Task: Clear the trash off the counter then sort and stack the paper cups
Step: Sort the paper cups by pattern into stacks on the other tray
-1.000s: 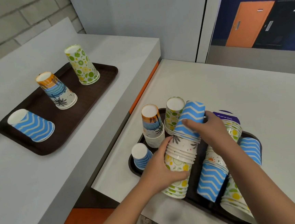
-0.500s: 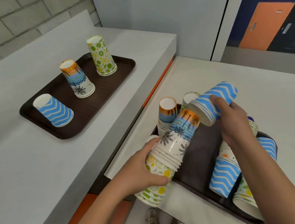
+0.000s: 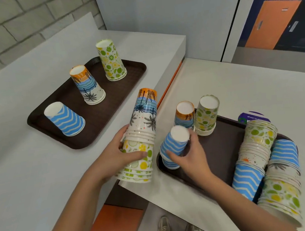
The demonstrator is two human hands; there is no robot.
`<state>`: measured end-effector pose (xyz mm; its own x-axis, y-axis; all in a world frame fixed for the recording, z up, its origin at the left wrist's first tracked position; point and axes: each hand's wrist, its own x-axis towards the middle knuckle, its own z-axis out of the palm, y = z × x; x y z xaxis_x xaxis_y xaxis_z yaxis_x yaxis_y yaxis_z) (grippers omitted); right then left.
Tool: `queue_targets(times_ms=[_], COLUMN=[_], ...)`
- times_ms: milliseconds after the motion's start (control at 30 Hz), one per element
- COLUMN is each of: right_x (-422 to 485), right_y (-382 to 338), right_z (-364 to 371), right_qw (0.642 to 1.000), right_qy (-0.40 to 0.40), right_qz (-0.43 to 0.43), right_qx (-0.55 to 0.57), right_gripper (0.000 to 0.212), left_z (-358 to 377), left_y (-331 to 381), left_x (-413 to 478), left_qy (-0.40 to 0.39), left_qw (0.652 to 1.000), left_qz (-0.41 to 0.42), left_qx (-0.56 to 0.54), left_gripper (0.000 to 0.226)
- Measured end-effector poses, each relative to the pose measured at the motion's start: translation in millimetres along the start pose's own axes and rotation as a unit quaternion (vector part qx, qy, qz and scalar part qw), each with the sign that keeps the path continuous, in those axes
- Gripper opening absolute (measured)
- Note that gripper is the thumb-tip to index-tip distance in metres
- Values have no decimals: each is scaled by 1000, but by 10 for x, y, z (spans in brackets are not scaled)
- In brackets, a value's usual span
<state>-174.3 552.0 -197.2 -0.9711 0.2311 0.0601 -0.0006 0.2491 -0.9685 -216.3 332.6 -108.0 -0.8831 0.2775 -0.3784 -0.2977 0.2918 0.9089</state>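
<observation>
Head view, sorting looked about midway: left hand (image 3: 118, 155) gripped mixed stack (image 3: 143, 127) at centre, right hand (image 3: 190, 158) curled round blue cup (image 3: 176, 142) at 5 o'clock, unsorted stacks (image 3: 262, 153) lay at 4 o'clock, sorted cups (image 3: 88, 84) at 10.

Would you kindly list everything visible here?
Counters: two, pale grey: raised counter left, lower counter right.
Left tray: one, dark brown, on raised counter.
Blue chevron cup, palm cup, citrus cup: one each, upside down on left tray.
Right tray: one, dark brown, on lower counter.
Palm stack, citrus stack: one each, upside down, right tray's far-left.
Inner lying stack, outer lying stack: mixed prints, right tray's right side.
Purple disc: one, behind right tray.
Shoes: two, grey, on floor.
Left hand: grips mixed stack, palm cups over citrus.
Right hand: grips blue cup over another blue cup, right tray's near-left.
</observation>
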Motion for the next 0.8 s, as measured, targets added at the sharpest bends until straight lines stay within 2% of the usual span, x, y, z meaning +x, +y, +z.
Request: queue_targets(times_ms=[67,167,267,333,400,467,500,600,633,700,800], right_x=[-14,-32,-48,-85,-119,-86,-31,203,257,305,327], right_y=[140,313,275,136,-110,-405,-559,-988,-1099,-1220,-1202], right_z=[82,109,19,-107,-260,-382,-416,-427,-411,-366,-325], right_qw=[996,987,981,981,991,997,997,981,974,966,955], right_qy=[-35,-67,-104,-87,-12,60,72,6,-27,-61,-15], right_qz=[37,76,89,90,38,-12,-13,76,99,111,146], right_qx=[-72,-121,-134,-145,-125,-37,27,180,203,227,257], right_gripper=[71,74,97,108,91,67,65,91,87,58,31], left_z=[0,10,22,26,33,54,68,152,191,277,349], left_y=[19,50,81,90,118,159,177,267,304,365,429], left_x=[63,127,167,182,175,148,137,82,61,29,19], left_qy=[-6,-20,-38,-47,-62,-84,-95,-133,-151,-174,-153], left_qw=[1000,999,998,998,997,996,995,989,986,980,981], left_qz=[-6,-8,1,9,14,19,27,52,58,71,61], left_qx=[-12,-35,-49,-47,-38,-15,-4,35,49,68,101], left_gripper=[86,92,81,78,86,97,96,89,89,93,111])
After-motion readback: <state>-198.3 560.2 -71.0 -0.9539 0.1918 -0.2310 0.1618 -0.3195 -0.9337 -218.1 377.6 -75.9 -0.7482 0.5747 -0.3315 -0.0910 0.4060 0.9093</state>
